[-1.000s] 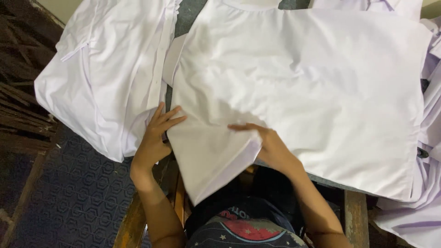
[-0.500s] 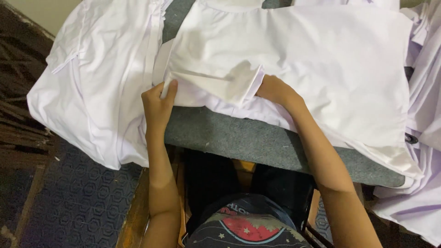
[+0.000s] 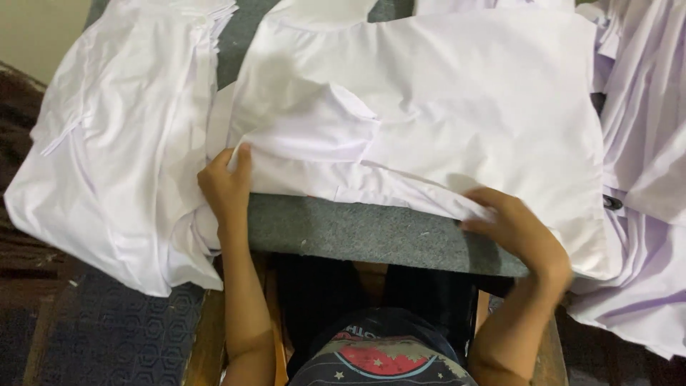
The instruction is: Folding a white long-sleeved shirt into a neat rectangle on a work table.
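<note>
A white shirt (image 3: 457,114) lies spread on the grey felt table top (image 3: 357,232), its near hem folded up over itself. My left hand (image 3: 225,187) pinches the folded edge at the shirt's left corner. Further right along the same folded hem, my right hand (image 3: 518,232) presses and grips the cloth near the table's front edge. The shirt's collar points away from me at the top of the view.
A stack of white garments (image 3: 114,157) hangs over the table's left side. More pale garments (image 3: 643,179) are heaped on the right. Below is a dark blue patterned floor (image 3: 107,336) and a wooden seat edge (image 3: 207,343).
The shirt's lower part, first hanging toward me, has been folded up onto the table. My right hand has slid right along the hem; my left hand stays at the left corner.
</note>
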